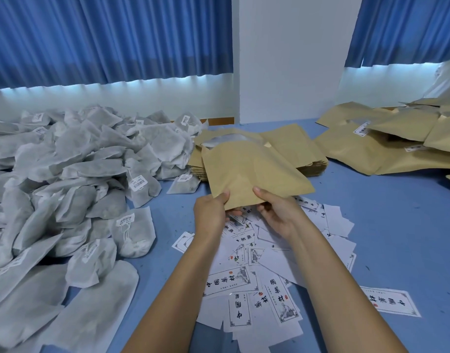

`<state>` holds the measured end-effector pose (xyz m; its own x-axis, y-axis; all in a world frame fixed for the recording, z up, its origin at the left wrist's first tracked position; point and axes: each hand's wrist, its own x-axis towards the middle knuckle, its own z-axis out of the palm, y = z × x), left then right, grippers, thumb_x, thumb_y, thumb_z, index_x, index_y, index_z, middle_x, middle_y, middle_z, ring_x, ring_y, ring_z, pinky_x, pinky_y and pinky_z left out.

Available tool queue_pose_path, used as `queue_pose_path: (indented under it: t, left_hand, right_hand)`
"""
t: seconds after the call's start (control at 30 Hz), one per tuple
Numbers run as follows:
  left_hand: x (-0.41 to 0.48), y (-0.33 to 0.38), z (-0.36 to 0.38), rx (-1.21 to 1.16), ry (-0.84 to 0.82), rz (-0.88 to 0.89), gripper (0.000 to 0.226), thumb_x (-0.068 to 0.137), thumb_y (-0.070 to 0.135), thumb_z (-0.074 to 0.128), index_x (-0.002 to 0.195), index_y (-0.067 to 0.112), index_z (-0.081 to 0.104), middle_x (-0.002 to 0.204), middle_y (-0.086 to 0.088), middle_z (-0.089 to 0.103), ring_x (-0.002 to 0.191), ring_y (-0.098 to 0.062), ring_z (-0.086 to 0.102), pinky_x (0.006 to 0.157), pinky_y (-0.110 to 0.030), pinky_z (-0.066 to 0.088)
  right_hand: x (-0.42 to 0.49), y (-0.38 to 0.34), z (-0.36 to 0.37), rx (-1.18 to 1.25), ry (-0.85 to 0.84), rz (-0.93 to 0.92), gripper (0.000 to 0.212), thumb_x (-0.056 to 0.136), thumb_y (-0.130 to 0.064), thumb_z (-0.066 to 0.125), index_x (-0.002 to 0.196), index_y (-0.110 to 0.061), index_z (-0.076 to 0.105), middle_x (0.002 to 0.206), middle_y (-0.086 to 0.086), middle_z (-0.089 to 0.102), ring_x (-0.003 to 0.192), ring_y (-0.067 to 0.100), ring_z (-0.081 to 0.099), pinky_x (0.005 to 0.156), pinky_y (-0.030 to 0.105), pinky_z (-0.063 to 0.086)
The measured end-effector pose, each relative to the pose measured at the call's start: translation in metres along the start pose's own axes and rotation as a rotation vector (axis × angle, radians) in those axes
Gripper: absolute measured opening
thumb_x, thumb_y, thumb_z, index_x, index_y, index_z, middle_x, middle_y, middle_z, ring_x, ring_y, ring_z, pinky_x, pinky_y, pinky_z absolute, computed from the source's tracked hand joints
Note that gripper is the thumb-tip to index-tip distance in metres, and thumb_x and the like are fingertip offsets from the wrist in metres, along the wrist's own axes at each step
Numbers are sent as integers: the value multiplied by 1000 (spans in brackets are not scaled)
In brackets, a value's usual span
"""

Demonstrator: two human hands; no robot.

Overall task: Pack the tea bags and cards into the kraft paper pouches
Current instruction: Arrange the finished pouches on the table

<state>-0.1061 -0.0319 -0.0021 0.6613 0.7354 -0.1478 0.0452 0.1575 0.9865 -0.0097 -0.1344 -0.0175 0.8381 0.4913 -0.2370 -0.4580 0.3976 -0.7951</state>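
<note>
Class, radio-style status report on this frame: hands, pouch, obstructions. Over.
Left hand and right hand both grip one kraft pouch at its near edge. Pouch held over scattered cards, contents unseen. Tea bags piled left, not in the way.

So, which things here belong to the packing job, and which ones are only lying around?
For the job: held pouch, gripped by left hand and right hand; tea bags heap; cards pile; pouch stack behind it; pouch pile at far right.
Only around: blue curtains; white pillar; blue table.
</note>
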Motion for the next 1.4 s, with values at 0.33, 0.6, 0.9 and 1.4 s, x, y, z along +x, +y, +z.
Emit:
queue_pose_path:
  t: [0.33, 0.6, 0.9, 1.4]
  left_hand:
    - [8, 5, -10, -2, 18, -42, 19, 96, 17, 54, 84, 2, 58, 45, -1, 63, 36, -9, 59, 32, -14, 32]
    - [12, 4, -19, 40, 135, 103, 19, 92, 19, 58, 76, 7, 61, 48, -2, 62, 34, -7, 56, 35, -14, 35]
    - [20, -1, -28, -255, 172, 14, 13, 83, 15, 72, 89, 8, 64, 81, -5, 68, 56, -13, 65, 48, -16, 51]
    - [30, 14, 12, -48, 169, 255, 26, 96, 14, 53, 120, 4, 57, 112, -10, 63, 91, -25, 64, 66, -36, 59]
  right_hand:
    - [5, -11, -13, 36, 106, -47, 18, 82, 1, 69, 93, -12, 63, 94, 1, 68, 91, 13, 62, 69, 21, 51]
    - [7, -18, -20, 91, 223, -29, 5, 90, -4, 62, 93, -1, 60, 95, 9, 62, 85, 17, 59, 62, 22, 52]
    - [6, -18, -17, -439, 170, -137, 19, 92, -16, 59, 78, -3, 58, 62, 9, 59, 41, 13, 49, 41, 19, 41]
    - [-36, -49, -20, -449, 141, -360, 28, 101, -7, 38, 92, -14, 63, 53, -4, 59, 38, 13, 51, 38, 23, 39]
